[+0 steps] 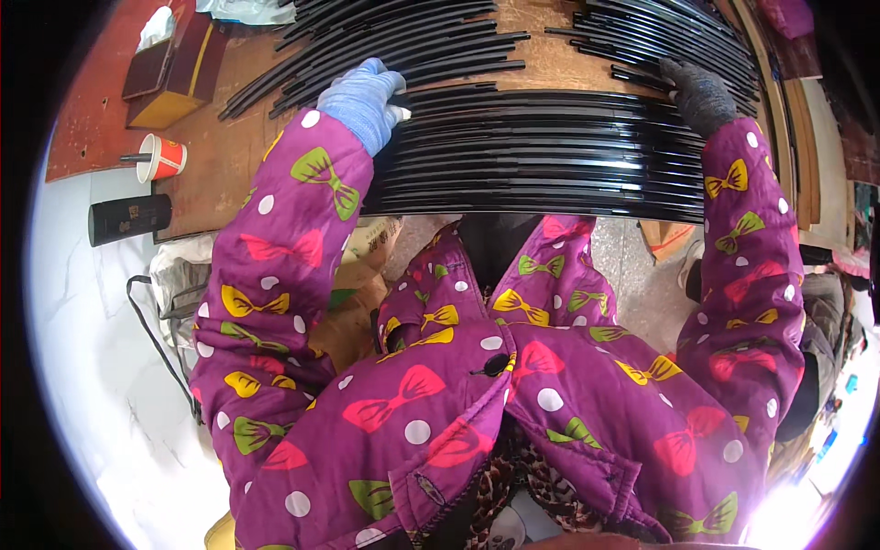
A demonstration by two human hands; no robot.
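A row of long, thin, glossy black rods (541, 156) lies side by side across the near edge of the table, bowed by the lens. At their left ends is my left hand (360, 99), in a light blue knit glove, with bent fingers and thumb around the ends of the row's far rods. My right hand (701, 96), in a dark grey glove, curls over the right ends of those far rods. Its palm side is hidden. Beyond my hands lie two looser heaps of similar rods, one at the far left (394, 41) and one at the far right (669, 37).
On the left of the brown wooden table (234, 160) stand a box (174, 73), a red and white paper cup (163, 157) lying tilted, and a black cylindrical case (130, 219) at the edge. A white plastic bag (246, 11) lies at the back. Wooden boards (805, 137) run along the right.
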